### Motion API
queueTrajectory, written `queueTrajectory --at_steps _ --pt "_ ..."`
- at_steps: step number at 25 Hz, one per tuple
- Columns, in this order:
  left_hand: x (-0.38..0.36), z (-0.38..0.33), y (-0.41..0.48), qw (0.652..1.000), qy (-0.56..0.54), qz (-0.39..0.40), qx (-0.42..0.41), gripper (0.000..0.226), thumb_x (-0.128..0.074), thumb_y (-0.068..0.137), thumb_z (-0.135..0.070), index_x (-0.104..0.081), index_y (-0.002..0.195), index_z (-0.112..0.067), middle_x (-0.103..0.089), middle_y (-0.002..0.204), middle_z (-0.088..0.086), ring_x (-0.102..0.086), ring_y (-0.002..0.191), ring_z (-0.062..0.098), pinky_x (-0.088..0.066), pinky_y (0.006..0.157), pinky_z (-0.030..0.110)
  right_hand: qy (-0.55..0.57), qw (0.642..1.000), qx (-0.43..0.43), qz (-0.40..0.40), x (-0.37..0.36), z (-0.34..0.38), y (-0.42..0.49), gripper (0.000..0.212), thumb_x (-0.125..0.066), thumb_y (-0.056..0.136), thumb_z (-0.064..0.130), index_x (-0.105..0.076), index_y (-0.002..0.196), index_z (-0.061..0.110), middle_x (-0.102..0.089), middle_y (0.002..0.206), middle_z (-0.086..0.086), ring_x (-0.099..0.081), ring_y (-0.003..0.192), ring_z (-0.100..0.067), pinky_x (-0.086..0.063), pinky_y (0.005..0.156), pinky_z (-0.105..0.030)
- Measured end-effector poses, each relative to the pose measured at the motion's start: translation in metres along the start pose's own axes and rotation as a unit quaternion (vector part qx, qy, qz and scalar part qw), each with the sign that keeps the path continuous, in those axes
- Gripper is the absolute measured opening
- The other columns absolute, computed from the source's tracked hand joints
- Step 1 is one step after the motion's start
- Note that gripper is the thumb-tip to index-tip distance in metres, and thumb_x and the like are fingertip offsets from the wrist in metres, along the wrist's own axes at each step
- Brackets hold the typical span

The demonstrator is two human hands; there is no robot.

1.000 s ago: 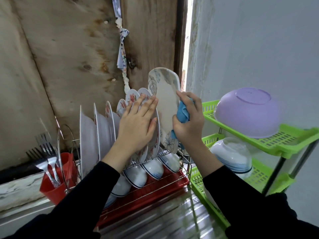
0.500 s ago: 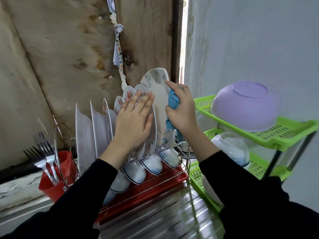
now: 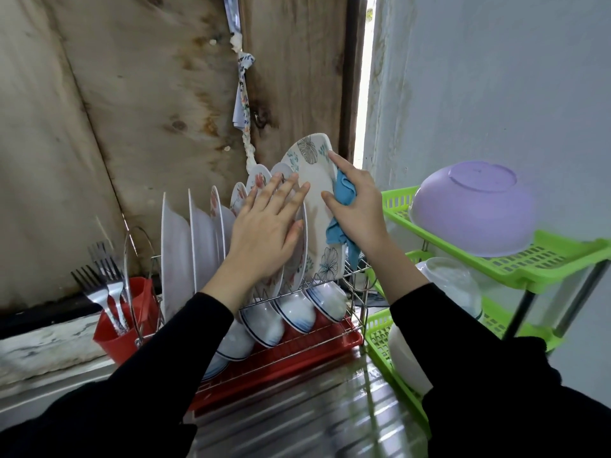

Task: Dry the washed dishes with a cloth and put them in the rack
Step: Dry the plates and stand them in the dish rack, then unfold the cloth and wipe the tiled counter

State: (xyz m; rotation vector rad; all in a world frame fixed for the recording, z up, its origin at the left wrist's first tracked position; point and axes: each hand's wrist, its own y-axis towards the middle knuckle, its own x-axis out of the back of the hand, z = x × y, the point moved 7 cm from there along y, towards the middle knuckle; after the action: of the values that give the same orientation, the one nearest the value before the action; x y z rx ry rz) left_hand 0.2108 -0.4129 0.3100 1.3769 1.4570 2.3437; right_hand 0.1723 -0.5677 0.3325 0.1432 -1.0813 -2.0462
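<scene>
Standing in a red cup (image 3: 132, 335), forks (image 3: 109, 292) sit left of the rack (image 3: 364, 302). The left hand (image 3: 264, 233) presses straight fingers (image 3: 284, 196) flat on racked plates (image 3: 173, 246). The floral plate (image 3: 314, 193) stands upright at the rack's right end, the right hand (image 3: 362, 213) gripping a blue cloth (image 3: 345, 193) against it.

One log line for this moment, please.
left hand: flat on plates | right hand: grips leaf plate with cloth | leaf plate: upright, right end of rack
</scene>
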Motion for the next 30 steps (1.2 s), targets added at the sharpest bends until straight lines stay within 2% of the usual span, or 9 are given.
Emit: queueTrajectory --at_steps 4,9,12,14,18,23,25,27,30 --pt "0.006 0.000 -0.013 0.999 -0.025 0.032 0.030 0.064 -0.027 0.095 -0.042 -0.020 0.154 -0.018 -0.016 0.162 0.001 -0.006 0.149 0.015 0.002 0.119 0.037 -0.004 0.999 0.013 -0.049 0.018 0.012 -0.029 0.058 -0.070 0.085 0.010 -0.051 0.138 0.021 -0.053 0.118 -0.003 -0.047 0.105 0.001 -0.031 0.092 0.000" --pt "0.027 -0.016 -0.062 0.997 -0.014 0.036 0.063 0.063 -0.031 0.093 -0.038 -0.029 0.152 -0.015 -0.027 0.158 0.003 -0.024 0.146 0.019 -0.007 0.118 0.043 0.025 0.995 0.043 -0.083 0.043 0.035 -0.082 0.058 -0.070 0.082 0.005 -0.050 0.134 0.018 -0.053 0.124 0.007 -0.047 0.114 0.004 -0.035 0.101 -0.012" --pt "0.039 -0.030 -0.094 0.996 -0.017 0.049 0.078 0.062 -0.030 0.092 -0.037 -0.035 0.148 -0.012 -0.034 0.155 0.005 -0.029 0.144 0.022 -0.012 0.116 0.047 0.062 0.996 0.000 -0.067 0.048 0.042 -0.115 0.062 -0.071 0.082 0.007 -0.044 0.136 0.019 -0.047 0.124 0.021 -0.043 0.115 0.015 -0.032 0.099 -0.006" --pt "0.050 -0.040 -0.117 0.995 -0.020 0.057 0.084 0.060 -0.034 0.092 -0.035 -0.036 0.147 -0.013 -0.036 0.154 0.004 -0.030 0.144 0.021 -0.014 0.117 0.049 0.074 0.996 -0.016 -0.050 0.049 0.048 -0.142 0.060 -0.071 0.083 0.008 -0.044 0.136 0.014 -0.046 0.125 0.020 -0.042 0.116 0.018 -0.030 0.097 -0.002" --pt "0.085 -0.058 -0.162 0.991 -0.034 0.064 0.116 0.060 -0.037 0.090 -0.035 -0.040 0.146 -0.015 -0.036 0.154 0.002 -0.029 0.144 0.020 -0.014 0.117 0.047 0.094 0.995 -0.043 0.006 0.043 0.062 -0.197 0.060 -0.067 0.083 0.014 -0.045 0.138 0.008 -0.051 0.129 0.006 -0.047 0.122 -0.003 -0.034 0.103 -0.011" --pt "0.132 -0.081 -0.232 0.985 -0.045 0.084 0.146 0.058 -0.043 0.088 -0.032 -0.042 0.145 -0.017 -0.038 0.153 0.001 -0.032 0.142 0.019 -0.019 0.118 0.047 0.104 0.987 -0.084 0.084 0.023 0.090 -0.274 0.060 -0.068 0.082 0.002 -0.046 0.137 0.011 -0.052 0.129 -0.003 -0.045 0.119 0.002 -0.032 0.103 -0.009" --pt "0.144 -0.082 -0.262 0.981 -0.058 0.104 0.152 0.058 -0.045 0.088 -0.034 -0.041 0.144 -0.021 -0.038 0.153 0.000 -0.033 0.142 0.019 -0.022 0.117 0.048 0.131 0.972 -0.138 0.134 0.010 0.102 -0.303 0.063 -0.067 0.085 0.003 -0.043 0.141 0.020 -0.051 0.132 0.003 -0.047 0.121 0.001 -0.036 0.104 -0.015" --pt "0.154 -0.082 -0.290 0.977 -0.086 0.119 0.158 0.056 -0.045 0.090 -0.039 -0.044 0.143 -0.021 -0.039 0.152 0.000 -0.034 0.141 0.019 -0.029 0.114 0.051 0.192 0.943 -0.190 0.193 -0.005 0.116 -0.333 0.071 -0.064 0.088 0.002 -0.034 0.145 0.032 -0.053 0.131 0.006 -0.053 0.118 -0.002 -0.043 0.099 -0.020" --pt "0.177 -0.075 -0.328 0.970 -0.110 0.118 0.180 0.051 -0.047 0.093 -0.045 -0.053 0.137 -0.021 -0.040 0.152 0.002 -0.033 0.142 0.022 -0.033 0.112 0.048 0.292 0.897 -0.216 0.251 -0.030 0.143 -0.369 0.088 -0.057 0.089 -0.007 -0.012 0.149 0.038 -0.055 0.129 -0.001 -0.058 0.116 -0.008 -0.047 0.097 -0.025"
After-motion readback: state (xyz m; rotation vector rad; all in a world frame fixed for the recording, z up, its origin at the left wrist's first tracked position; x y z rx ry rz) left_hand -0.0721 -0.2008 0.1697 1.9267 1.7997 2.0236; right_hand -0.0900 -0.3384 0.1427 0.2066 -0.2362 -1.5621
